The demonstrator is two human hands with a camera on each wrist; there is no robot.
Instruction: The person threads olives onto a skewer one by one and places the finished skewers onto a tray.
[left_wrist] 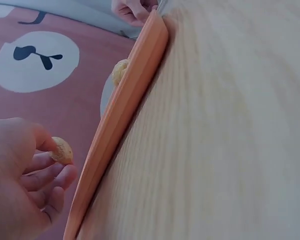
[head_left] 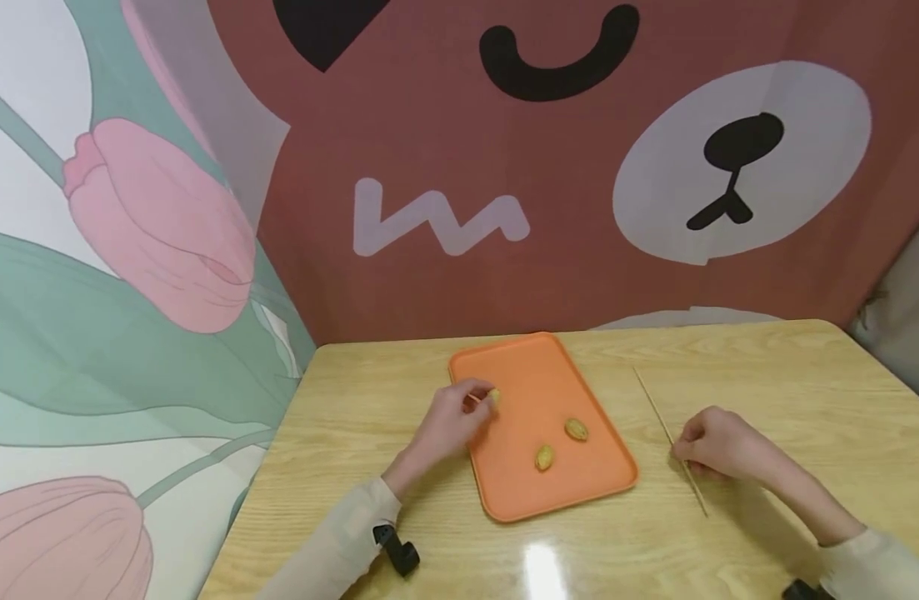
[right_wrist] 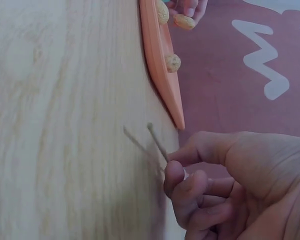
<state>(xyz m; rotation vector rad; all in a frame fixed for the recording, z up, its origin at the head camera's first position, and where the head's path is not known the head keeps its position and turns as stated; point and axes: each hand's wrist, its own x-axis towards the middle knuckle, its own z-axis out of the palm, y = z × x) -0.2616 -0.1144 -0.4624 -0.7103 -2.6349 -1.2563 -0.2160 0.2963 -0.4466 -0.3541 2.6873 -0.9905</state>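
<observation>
Tray (head_left: 515, 497), orange, lies on the wooden table (head_left: 369, 400), and over its left side the left hand (head_left: 455, 414) pinches a tan, nut-like piece (head_left: 494, 397). Two similar pieces (head_left: 576, 429) lie on the tray, nearer and farther right. Right of the tray — well apart from the other hand — the right hand (head_left: 721, 443) pinches a thin stick (head_left: 653, 405) slanting from far left to near right.

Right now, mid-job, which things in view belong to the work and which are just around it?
Apparently part of the job:
nut-like piece, pinched by the left hand
two more nut-like pieces, on the orange tray
thin stick, pinched by the right hand

Apparently just surroundings:
bear-print backdrop
tulip-print backdrop
wood-grain table, as support
</observation>
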